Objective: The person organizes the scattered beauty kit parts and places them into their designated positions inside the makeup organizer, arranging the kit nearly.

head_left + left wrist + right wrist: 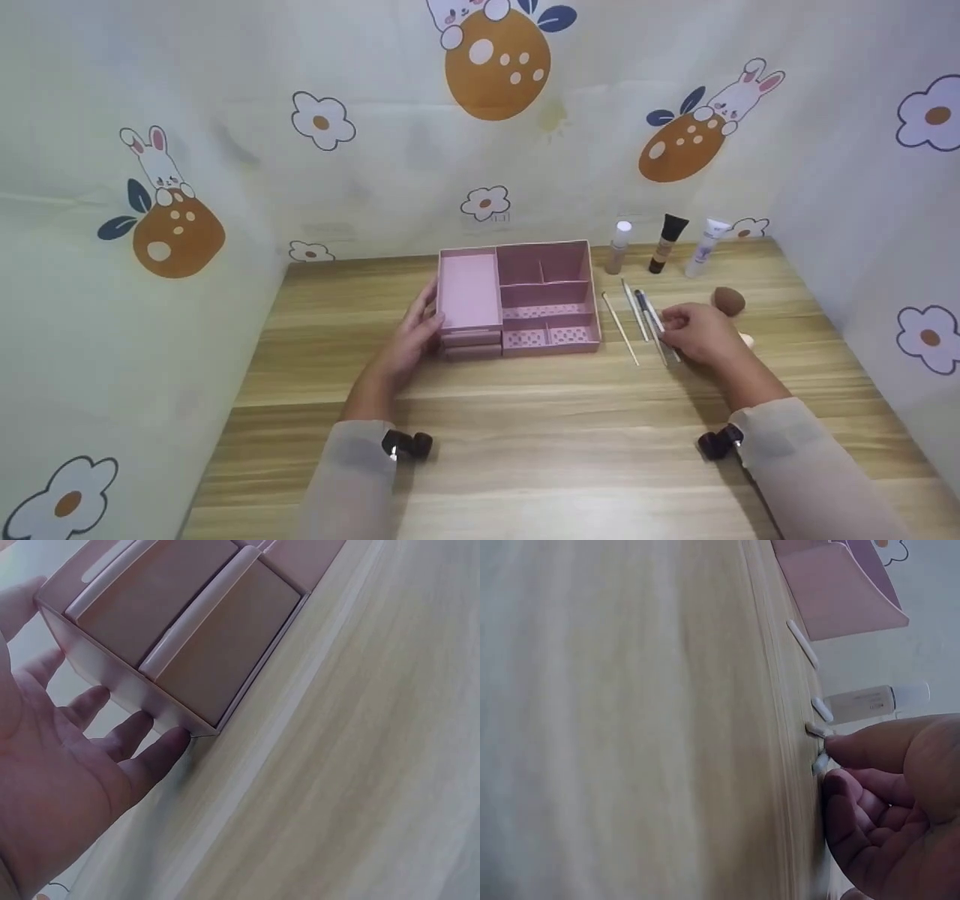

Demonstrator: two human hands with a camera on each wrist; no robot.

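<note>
A pink desk organizer [469, 289] with several compartments and two small drawers [217, 637] stands near the back of the table. My left hand [411, 337] rests against its left side, fingertips touching the wall and fingers mostly extended. To the right of the organizer, several slim makeup brushes [621, 330] lie side by side. My right hand [701, 330] is at the rightmost of them, thumb and index finger pinching a thin white makeup brush [654, 315]. In the right wrist view its end [820, 762] shows between thumb and index fingertip.
Behind the brushes stand a clear bottle with a white cap [617, 247], a black-and-tan tube [667, 244] and a white tube [705, 249]. A brown makeup sponge [728, 301] lies beyond my right hand, with a pale object [747, 340] partly hidden behind it. Patterned cloth [390, 172] surrounds the table.
</note>
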